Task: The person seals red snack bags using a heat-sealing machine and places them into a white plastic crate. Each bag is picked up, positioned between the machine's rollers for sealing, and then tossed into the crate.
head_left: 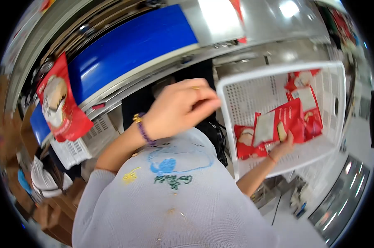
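My left hand (181, 105) is raised in front of my chest, with the fingers curled in toward the thumb and no object showing in them. A purple beaded bracelet and a ring are on it. At the right, my right hand (283, 146) reaches into a white plastic basket (284, 71) and grips the lower edge of a red food bag (289, 117) with a clear window. Part of that hand is hidden by the bag. Several other red bags lie around it, among them one at the basket's near left corner (244, 141) and one by the far wall (312, 108).
A blue conveyor belt (133, 47) runs along a metal frame ahead and to my left. Another red bag (59, 101) sits at the belt's left end. Below it stands a white crate (71, 151). Cardboard boxes (52, 215) are stacked at the lower left.
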`<state>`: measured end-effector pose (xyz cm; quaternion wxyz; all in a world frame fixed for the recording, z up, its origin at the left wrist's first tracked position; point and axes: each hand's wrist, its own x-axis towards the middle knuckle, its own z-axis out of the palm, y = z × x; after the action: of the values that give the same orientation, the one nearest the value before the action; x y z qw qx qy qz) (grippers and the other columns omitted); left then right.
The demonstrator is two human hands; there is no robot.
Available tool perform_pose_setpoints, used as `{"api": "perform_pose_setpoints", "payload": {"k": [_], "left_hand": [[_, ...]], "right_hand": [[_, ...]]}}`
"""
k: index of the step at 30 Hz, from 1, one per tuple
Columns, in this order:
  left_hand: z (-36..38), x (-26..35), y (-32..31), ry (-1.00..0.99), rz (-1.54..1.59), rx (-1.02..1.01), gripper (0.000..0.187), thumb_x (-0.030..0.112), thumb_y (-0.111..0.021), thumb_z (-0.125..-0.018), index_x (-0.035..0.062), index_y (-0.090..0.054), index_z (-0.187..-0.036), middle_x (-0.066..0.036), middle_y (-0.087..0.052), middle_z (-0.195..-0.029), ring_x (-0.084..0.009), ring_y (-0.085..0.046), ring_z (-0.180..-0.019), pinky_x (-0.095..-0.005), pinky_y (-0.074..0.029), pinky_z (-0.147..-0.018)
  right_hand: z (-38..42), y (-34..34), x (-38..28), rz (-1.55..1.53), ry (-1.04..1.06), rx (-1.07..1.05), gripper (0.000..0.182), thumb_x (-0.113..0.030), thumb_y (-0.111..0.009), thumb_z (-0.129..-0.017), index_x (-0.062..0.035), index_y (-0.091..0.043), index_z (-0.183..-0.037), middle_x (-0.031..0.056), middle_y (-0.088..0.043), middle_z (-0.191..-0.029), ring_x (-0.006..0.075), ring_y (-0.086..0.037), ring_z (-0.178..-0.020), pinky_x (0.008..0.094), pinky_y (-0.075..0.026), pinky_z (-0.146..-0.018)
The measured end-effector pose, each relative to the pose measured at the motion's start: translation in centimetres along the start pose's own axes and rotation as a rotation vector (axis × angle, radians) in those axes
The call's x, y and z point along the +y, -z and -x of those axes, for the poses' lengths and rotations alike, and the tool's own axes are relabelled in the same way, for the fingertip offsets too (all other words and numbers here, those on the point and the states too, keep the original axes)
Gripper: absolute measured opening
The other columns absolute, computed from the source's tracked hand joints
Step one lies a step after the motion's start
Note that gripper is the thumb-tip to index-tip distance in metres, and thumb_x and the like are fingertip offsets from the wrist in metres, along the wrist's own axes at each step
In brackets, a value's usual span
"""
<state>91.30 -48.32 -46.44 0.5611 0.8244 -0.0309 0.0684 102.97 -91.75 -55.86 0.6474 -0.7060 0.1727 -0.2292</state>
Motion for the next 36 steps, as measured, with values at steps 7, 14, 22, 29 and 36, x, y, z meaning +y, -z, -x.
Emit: {"api": "perform_pose_setpoints", "payload": {"k": [7,14,22,29,36], "left_hand": [[-2.0,1.8,-1.6,-0.245,0.247,0.003,0.074,0.031,-0.08,-0.073,0.0047,-0.047,-0.134,-0.016,-0.044,-0.134,-0.0302,-0.041,-0.128,-0.0392,-0.033,-0.108],[0.9,0.9,1.0,0.001,0.642,0.252,0.028,-0.002,-0.068,-0.082,-0.0029,-0.064,-0.11,-0.008,-0.069,-0.102,-0.0115,-0.064,-0.091,-0.0247,-0.052,-0.079],[1.7,-1.7,3.4,-0.03,0.598,0.381,0.028,0.002,-0.062,-0.09,-0.0008,-0.062,-0.118,-0.006,-0.069,-0.102,-0.0108,-0.064,-0.093,-0.0267,-0.053,-0.084],[-0.1,-2.9,7.4,0.128,0.519,0.197,0.034,0.029,-0.058,-0.097,0.0003,-0.064,-0.114,-0.003,-0.07,-0.095,-0.0042,-0.06,-0.085,-0.0213,-0.05,-0.078],[-7.5,-8.3,8.0,0.374,0.108,0.607,0.034,0.029,-0.066,-0.091,-0.0039,-0.069,-0.095,-0.003,-0.071,-0.083,-0.0031,-0.061,-0.071,-0.0202,-0.048,-0.063]], "right_hand": [[5.8,-7.8,-14.8,-0.363,0.106,-0.553,0.04,-0.014,-0.058,-0.062,0.003,-0.057,-0.098,0.0087,-0.056,-0.093,0.0264,-0.055,-0.084,0.0368,-0.046,-0.074],[6.4,-14.1,-10.8,-0.466,0.073,-0.908,0.08,-0.014,-0.074,-0.068,0.0038,-0.038,-0.138,0.0136,-0.054,-0.126,0.0301,-0.055,-0.113,0.0414,-0.044,-0.099],[12.1,-20.5,-12.7,-0.195,0.052,-1.188,0.057,0.003,-0.065,-0.083,0.0011,-0.042,-0.135,0.0112,-0.056,-0.126,0.0184,-0.057,-0.113,0.0342,-0.043,-0.1],[10.6,-24.7,-13.1,-0.232,0.115,-1.036,0.02,0.007,-0.056,-0.088,-0.0022,-0.051,-0.105,0.0069,-0.063,-0.102,0.0105,-0.06,-0.09,0.0235,-0.049,-0.082],[6.7,-33.5,-10.2,-0.273,-0.067,-1.051,0.016,-0.005,-0.067,-0.089,-0.0071,-0.054,-0.08,0.0005,-0.062,-0.08,0.005,-0.052,-0.068,0.0198,-0.042,-0.062]]}}
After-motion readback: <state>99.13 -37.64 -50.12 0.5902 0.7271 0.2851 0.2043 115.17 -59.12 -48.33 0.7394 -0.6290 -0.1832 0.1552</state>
